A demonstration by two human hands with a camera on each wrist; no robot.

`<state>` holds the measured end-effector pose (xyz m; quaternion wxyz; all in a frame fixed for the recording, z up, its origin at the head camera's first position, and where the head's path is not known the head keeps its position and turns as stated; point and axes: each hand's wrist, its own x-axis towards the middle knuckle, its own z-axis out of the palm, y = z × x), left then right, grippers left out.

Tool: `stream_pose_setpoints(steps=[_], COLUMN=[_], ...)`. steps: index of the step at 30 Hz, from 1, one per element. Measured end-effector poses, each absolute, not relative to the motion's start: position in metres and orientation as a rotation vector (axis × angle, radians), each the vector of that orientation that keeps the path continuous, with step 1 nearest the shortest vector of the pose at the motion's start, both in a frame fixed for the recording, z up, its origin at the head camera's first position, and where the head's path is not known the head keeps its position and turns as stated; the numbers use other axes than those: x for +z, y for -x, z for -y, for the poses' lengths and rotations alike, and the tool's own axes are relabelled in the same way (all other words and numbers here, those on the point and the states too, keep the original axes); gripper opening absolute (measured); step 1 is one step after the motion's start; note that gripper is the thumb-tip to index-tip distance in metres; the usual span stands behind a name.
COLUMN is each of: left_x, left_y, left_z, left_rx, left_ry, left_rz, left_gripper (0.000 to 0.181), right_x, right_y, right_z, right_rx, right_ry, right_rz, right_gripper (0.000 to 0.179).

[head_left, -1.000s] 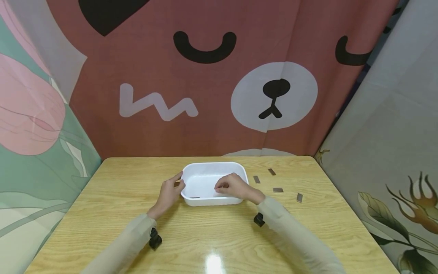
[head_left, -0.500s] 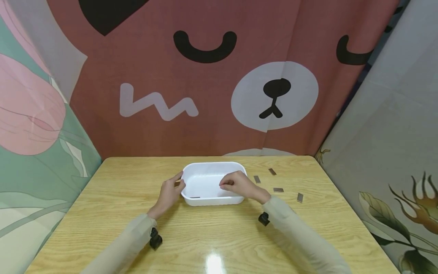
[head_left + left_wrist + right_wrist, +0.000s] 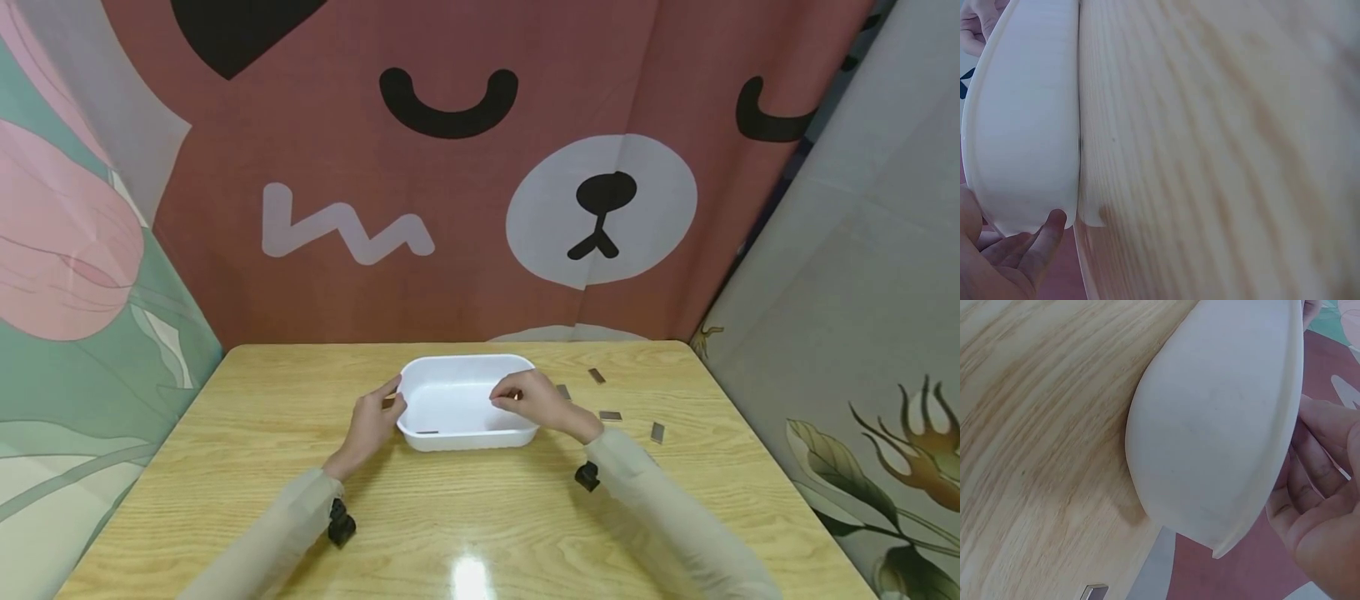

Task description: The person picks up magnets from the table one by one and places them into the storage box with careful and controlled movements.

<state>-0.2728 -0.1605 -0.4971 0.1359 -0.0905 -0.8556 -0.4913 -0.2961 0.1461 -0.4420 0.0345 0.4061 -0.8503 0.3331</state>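
Observation:
A white rectangular plastic tub (image 3: 468,442) stands on the wooden table. My left hand (image 3: 372,423) holds its left end; in the left wrist view, the fingers (image 3: 1044,250) lie against the outer wall. My right hand (image 3: 534,397) is over the tub's right side, fingers curled and fingertips together above the inside. The right wrist view shows this hand (image 3: 1319,481) beyond the rim, which partly covers its fingertips, so I cannot tell whether they pinch anything. One thin dark piece (image 3: 427,432) lies inside the tub, near its front wall.
Several small flat rectangular pieces with a metallic look lie right of the tub: one at the back (image 3: 596,376), one in the middle (image 3: 610,416), one farther right (image 3: 657,432), and one partly behind my right hand (image 3: 563,391). Printed curtains (image 3: 465,300) hang around the table.
My right hand has risen slightly and shifted right within the tub, its fingers still curled together. My left hand, the tub and the loose pieces have stayed in place.

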Motion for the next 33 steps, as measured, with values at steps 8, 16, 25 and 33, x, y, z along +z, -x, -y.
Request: stream_pose_setpoints(steps=[8,16,25,33], left_x=[-0.496,-0.496,-0.495,-0.496], left_y=[0.272,0.272,0.271,0.271], left_z=[0.161,0.16,0.161,0.161], left_rx=[-1.432,-1.406,-1.422,-1.416], left_ry=[0.235,0.287,0.26,0.268], left_rz=[2.506,2.474,2.512,2.507], left_gripper=[0.045,0.044,0.044,0.044], right_x=[-0.438,-0.437,-0.435,-0.436], right_y=[0.294,0.295,0.293,0.295], right_z=[-0.152,-0.157,-0.164,-0.175], right_rx=[1.013,1.037,1.009,1.003], right_ry=[-1.213,-1.216,-1.193,-1.132], right_rz=[2.635,2.615,2.618,2.661], right_gripper=[0.01,0.01,0.01,0.011])
